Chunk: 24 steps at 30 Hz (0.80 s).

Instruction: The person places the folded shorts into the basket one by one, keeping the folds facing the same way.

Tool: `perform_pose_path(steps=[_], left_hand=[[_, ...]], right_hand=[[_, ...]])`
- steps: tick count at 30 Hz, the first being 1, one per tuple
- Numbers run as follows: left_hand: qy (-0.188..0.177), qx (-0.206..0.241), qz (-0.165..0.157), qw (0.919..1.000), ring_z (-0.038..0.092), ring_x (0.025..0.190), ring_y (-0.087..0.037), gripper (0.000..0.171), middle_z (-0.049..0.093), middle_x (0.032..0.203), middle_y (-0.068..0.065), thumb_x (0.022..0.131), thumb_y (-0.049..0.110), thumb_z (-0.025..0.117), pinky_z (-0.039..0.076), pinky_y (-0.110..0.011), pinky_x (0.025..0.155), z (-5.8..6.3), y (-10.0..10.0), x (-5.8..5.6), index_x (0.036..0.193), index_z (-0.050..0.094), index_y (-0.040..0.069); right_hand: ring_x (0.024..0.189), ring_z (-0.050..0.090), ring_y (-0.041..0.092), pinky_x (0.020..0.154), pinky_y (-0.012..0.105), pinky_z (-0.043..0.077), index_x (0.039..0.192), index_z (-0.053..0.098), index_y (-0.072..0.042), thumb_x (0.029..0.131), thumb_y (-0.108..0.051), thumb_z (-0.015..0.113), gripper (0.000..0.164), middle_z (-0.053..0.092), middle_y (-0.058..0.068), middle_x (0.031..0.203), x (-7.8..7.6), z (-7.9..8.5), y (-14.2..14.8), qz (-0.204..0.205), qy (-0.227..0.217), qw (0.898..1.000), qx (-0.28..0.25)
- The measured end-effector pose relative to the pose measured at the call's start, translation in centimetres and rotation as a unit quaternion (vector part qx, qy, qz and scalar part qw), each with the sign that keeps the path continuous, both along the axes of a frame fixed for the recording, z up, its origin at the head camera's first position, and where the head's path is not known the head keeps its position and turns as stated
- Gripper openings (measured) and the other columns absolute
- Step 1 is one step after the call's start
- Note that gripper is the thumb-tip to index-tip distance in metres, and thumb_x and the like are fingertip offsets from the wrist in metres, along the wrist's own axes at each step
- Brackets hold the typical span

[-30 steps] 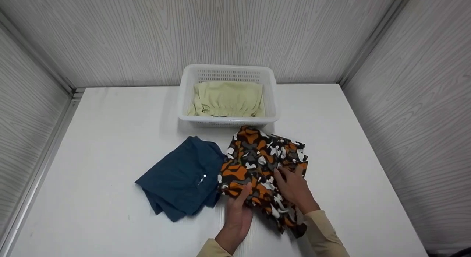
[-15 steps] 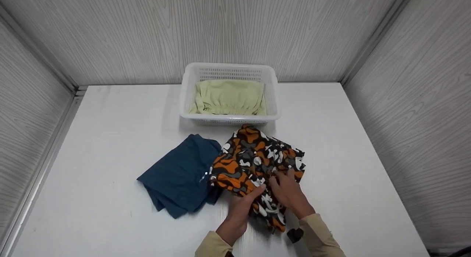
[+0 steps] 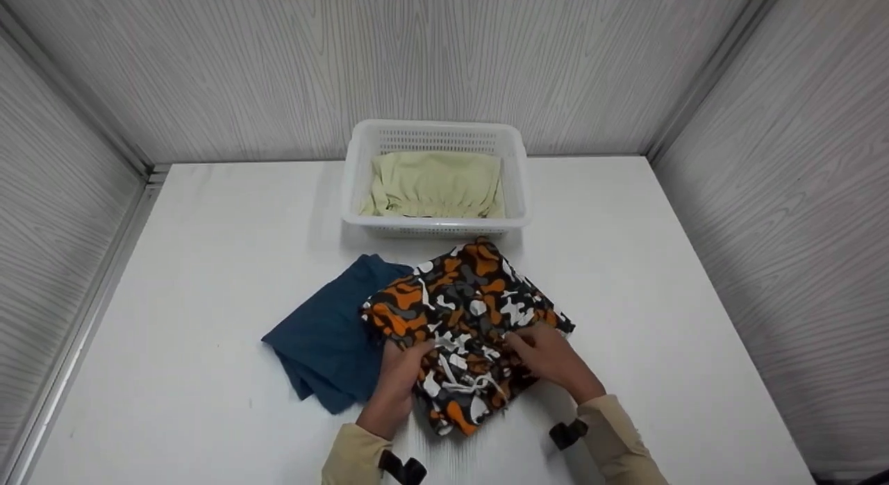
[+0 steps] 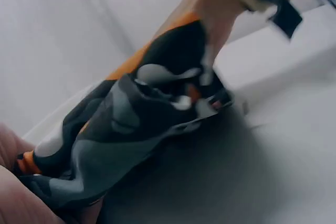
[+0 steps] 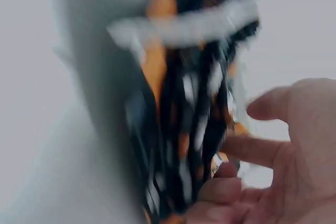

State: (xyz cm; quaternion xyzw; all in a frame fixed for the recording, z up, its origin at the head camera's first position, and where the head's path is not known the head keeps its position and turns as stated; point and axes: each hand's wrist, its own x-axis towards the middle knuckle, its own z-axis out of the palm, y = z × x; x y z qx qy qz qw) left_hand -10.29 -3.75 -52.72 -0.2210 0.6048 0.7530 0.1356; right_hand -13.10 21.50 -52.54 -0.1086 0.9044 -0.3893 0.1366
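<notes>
Camouflage shorts (image 3: pixel 479 297) in orange, black, grey and white, with a white drawstring tied near the lower edge, are held at a tilt in the middle of the head view. My left hand (image 3: pixel 397 381) grips their left side, thumb on top and fingers underneath. On the right side, my right hand (image 3: pixel 552 356) holds the cloth with bent fingers; in the right wrist view its thumb (image 5: pixel 268 106) stands off the fabric. A folded dark blue garment (image 3: pixel 333 339) lies on the table to the left, partly covered by the shorts and left hand.
A white plastic basket (image 3: pixel 436 222) stands at the back of the white table (image 3: pixel 229 228), with a folded pale green garment (image 3: pixel 437 183) inside. Grey wood-grain panels (image 3: pixel 444 68) enclose the back and sides. A dark strap (image 3: pixel 403 467) hangs at the left sleeve.
My left hand has moved left along the shorts, which have turned and shifted left over the blue garment. The drawstring bow now shows in front. My right hand stays at the right side.
</notes>
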Motion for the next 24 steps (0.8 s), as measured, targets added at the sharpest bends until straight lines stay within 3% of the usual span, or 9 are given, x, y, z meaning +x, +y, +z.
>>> perform_pose_path(steps=[3,7,9,11,14,17,20,24], left_hand=[[0.022,-0.029,-0.006,0.9993,0.047,0.131,-0.037,0.058,0.048,0.144,-0.021,0.098,0.01,0.062,0.036,-0.05,0.11,0.1,-1.5,-0.7,0.149,0.037,0.0],[0.036,-0.058,-0.022,0.9974,0.048,0.13,-0.036,0.055,0.049,0.143,-0.019,0.1,0.014,0.062,0.036,-0.05,0.11,0.6,-3.3,-2.0,0.149,0.04,0.002],[0.043,-0.069,-0.02,0.9965,0.049,0.128,-0.035,0.055,0.051,0.141,-0.019,0.101,0.02,0.063,0.038,-0.05,0.109,1.0,-4.1,-2.6,0.148,0.042,0.002],[0.052,-0.074,-0.008,0.9958,0.051,0.127,-0.033,0.056,0.053,0.139,-0.018,0.099,0.025,0.067,0.039,-0.047,0.108,1.4,-4.7,-3.0,0.146,0.046,0.003],[0.055,-0.062,0.015,0.9964,0.055,0.12,-0.03,0.058,0.057,0.133,-0.016,0.096,0.033,0.071,0.043,-0.043,0.104,2.0,-5.3,-3.3,0.142,0.051,0.002],[0.054,-0.009,0.024,0.9982,0.058,0.116,-0.029,0.058,0.06,0.13,-0.016,0.095,0.036,0.072,0.048,-0.04,0.1,2.3,-5.9,-3.3,0.139,0.054,0.003],[0.043,0.047,0.005,0.998,0.056,0.121,-0.031,0.068,0.053,0.14,-0.018,0.096,0.038,0.071,0.048,-0.04,0.1,2.1,-6.4,-3.3,0.149,0.044,0.005],[0.011,0.055,-0.043,0.9975,0.045,0.134,-0.033,0.092,0.034,0.157,-0.016,0.093,0.041,0.072,0.042,-0.043,0.107,1.6,-7.1,-3.5,0.163,0.018,0.015]], right_hand=[[0.058,0.039,0.015,0.059,0.032,0.036,0.064,0.061,-0.014,0.105,-0.029,0.058,0.043,0.042,-0.002,0.063,-1.0,0.4,1.1,-0.014,0.004,1.0,-0.003],[0.081,0.053,0.024,0.068,0.039,0.046,0.093,0.073,-0.008,0.1,-0.038,0.063,0.032,0.054,0.01,0.092,-2.3,0.3,1.9,-0.088,-0.003,0.996,-0.002],[0.096,0.057,0.03,0.075,0.043,0.05,0.118,0.07,-0.005,0.099,-0.044,0.064,0.043,0.055,0.018,0.11,-2.8,-0.1,2.1,-0.119,-0.023,0.993,-0.011],[0.112,0.056,0.034,0.086,0.047,0.051,0.134,0.059,-0.002,0.097,-0.049,0.064,0.059,0.053,0.023,0.124,-3.2,-0.5,2.2,-0.141,-0.056,0.988,-0.026],[0.122,0.055,0.037,0.096,0.048,0.05,0.148,0.043,0.0,0.096,-0.05,0.065,0.076,0.05,0.026,0.138,-3.5,-0.5,2.1,-0.179,-0.123,0.973,-0.08],[0.125,0.055,0.037,0.1,0.046,0.049,0.152,0.036,0.001,0.096,-0.047,0.066,0.079,0.047,0.025,0.144,-3.8,-0.2,1.9,-0.214,-0.177,0.951,-0.139],[0.128,0.052,0.037,0.101,0.045,0.048,0.153,0.034,0.002,0.097,-0.046,0.065,0.08,0.043,0.025,0.149,-4.0,0.0,1.6,-0.226,-0.208,0.936,-0.17],[0.133,0.046,0.037,0.105,0.048,0.045,0.154,0.032,0.002,0.097,-0.046,0.064,0.081,0.037,0.023,0.153,-4.2,-0.2,1.3,-0.228,-0.228,0.929,-0.182]])
